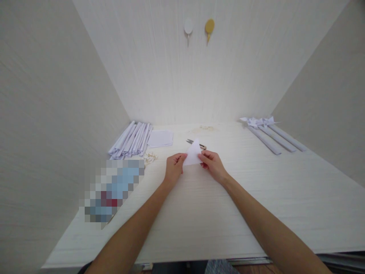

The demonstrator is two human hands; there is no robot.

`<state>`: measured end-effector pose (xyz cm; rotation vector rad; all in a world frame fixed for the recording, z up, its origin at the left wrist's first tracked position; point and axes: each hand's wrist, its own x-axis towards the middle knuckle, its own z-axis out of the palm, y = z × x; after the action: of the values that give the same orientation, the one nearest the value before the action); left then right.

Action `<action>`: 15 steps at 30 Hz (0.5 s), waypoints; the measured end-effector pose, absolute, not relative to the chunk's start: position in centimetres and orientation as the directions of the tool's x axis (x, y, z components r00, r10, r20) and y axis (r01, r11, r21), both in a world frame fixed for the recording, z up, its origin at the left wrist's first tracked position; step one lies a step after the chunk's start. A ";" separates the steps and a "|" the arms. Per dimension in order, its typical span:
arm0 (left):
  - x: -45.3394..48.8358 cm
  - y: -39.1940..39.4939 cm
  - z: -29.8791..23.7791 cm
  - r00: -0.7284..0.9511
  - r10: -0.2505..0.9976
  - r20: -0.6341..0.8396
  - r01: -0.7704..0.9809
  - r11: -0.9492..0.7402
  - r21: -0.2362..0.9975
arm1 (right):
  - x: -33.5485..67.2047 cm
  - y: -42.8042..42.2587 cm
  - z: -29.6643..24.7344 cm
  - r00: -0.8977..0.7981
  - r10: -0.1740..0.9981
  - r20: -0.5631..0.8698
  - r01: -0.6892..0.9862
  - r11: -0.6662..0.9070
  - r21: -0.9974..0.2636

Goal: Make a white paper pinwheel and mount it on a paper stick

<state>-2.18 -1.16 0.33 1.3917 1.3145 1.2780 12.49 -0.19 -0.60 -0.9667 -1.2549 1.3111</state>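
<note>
Both hands, left (173, 168) and right (212, 164), are pinching a paper triangle (193, 154); snips (196, 144) are lying just behind it, paper rolls (131, 140) left.

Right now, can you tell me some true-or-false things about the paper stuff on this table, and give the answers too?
1. The left hand and right hand both pinch a white paper triangle. True.
2. The scissors lie nearer the person than the paper. False: they lie just behind it.
3. Folded paper strips lie at the far left of the table. True.
4. Two gold discs hang on the wall. False: one white disc and one gold disc.
</note>
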 end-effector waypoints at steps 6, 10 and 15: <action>-2.2 -1.1 0.2 -0.001 0.991 0.133 0.148 -0.131 0.980 | 12.3 -0.2 -0.6 -0.143 0.987 0.078 -0.130 0.059 -0.990; -2.3 -0.9 0.2 0.050 0.994 0.094 0.073 -0.098 0.993 | 12.4 -0.1 -0.4 -0.036 0.999 0.040 -0.222 0.031 -0.975; -2.6 -1.0 0.4 0.030 0.997 0.070 0.097 -0.073 0.993 | 12.4 -0.3 0.1 0.017 1.000 -0.004 -0.277 0.001 -0.961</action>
<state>-2.65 -1.00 0.36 1.3474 1.2260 1.1941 12.36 -0.29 0.14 -1.0092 -0.9875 1.3176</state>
